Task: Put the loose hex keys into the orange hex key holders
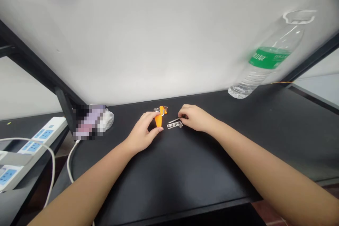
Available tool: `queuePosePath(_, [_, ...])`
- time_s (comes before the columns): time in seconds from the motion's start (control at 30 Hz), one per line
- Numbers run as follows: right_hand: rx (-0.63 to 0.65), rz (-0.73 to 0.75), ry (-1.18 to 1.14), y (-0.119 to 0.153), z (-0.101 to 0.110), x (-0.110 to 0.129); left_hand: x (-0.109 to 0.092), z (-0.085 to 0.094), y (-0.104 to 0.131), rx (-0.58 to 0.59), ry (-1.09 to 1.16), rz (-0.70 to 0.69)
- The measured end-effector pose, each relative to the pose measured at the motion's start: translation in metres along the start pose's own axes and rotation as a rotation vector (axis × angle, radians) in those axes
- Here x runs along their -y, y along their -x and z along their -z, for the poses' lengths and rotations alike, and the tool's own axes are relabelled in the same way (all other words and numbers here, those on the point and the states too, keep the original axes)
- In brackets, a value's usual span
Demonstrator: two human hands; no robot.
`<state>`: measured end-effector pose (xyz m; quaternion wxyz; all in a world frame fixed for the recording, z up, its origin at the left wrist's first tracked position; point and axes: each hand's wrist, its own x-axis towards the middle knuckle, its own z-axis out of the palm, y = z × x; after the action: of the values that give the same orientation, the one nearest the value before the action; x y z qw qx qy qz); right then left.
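My left hand [143, 130] is closed around an orange hex key holder [158, 121], thumb on its near edge and fingers on its far side. A short bent silver key end shows against the orange plastic, and several thin keys stick out to the left at its far end. To the right, several L-shaped hex keys [174, 125] lie side by side on the black table. My right hand [193, 117] is over their bent ends, its fingertips pinched on one hex key [173, 121] set slightly apart from the others.
The black tabletop [180, 173] runs up to a pale wall. A large clear bottle [270, 58] with a green label stands at the back right. At the left are a crumpled white plastic item [106, 122], a power strip [35, 146], a white cable [69, 162] and dark frame bars.
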<state>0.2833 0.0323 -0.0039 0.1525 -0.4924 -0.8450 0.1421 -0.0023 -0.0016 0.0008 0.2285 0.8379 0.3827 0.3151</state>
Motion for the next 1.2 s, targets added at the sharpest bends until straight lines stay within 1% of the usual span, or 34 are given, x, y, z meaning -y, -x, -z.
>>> queuePosePath(0.13, [0.015, -0.108, 0.06, -0.001, -0.001, -0.002, -0.001, 0.0, 0.0, 0.001, 0.007, -0.014])
queuePosePath(0.2, [-0.01, -0.11, 0.013, -0.001, 0.0, -0.004, -0.002, 0.0, 0.0, -0.004, 0.006, -0.002])
queuePosePath(0.27, [-0.065, -0.037, -0.104, -0.001, 0.001, -0.004, -0.002, -0.001, 0.0, -0.017, -0.002, 0.013])
queuePosePath(0.33, [-0.146, 0.07, -0.227, 0.0, 0.004, 0.0, -0.001, -0.001, 0.0, -0.028, -0.011, 0.024])
queuePosePath(0.4, [-0.23, 0.162, -0.301, 0.002, 0.006, 0.007, 0.0, -0.002, 0.0, -0.036, -0.01, 0.038])
queuePosePath(0.47, [-0.296, 0.231, -0.327, 0.004, 0.006, 0.014, 0.001, -0.003, 0.001, -0.039, 0.002, 0.058])
queuePosePath(0.53, [-0.333, 0.28, -0.34, 0.006, 0.006, 0.021, 0.001, -0.004, 0.001, -0.037, 0.011, 0.073])
queuePosePath(0.7, [-0.386, 0.336, -0.328, 0.007, 0.005, 0.026, 0.002, -0.004, 0.001, -0.024, 0.024, 0.07])
queuePosePath(0.8, [-0.4, 0.384, -0.276, 0.007, 0.005, 0.027, 0.002, -0.004, 0.001, -0.012, 0.036, 0.051])
queuePosePath(0.9, [-0.404, 0.43, -0.2, 0.009, 0.005, 0.032, 0.0, -0.004, 0.001, 0.019, 0.047, 0.03])
queuePosePath(1.0, [-0.326, 0.434, -0.174, 0.012, 0.005, 0.042, -0.003, -0.004, 0.001, 0.028, 0.033, -0.006])
queuePosePath(1.1, [-0.237, 0.431, -0.236, 0.014, 0.003, 0.049, -0.004, -0.004, 0.0, 0.025, 0.012, -0.012])
queuePosePath(1.2, [-0.197, 0.431, -0.297, 0.014, 0.001, 0.053, -0.004, -0.004, 0.0, 0.035, 0.019, -0.016])
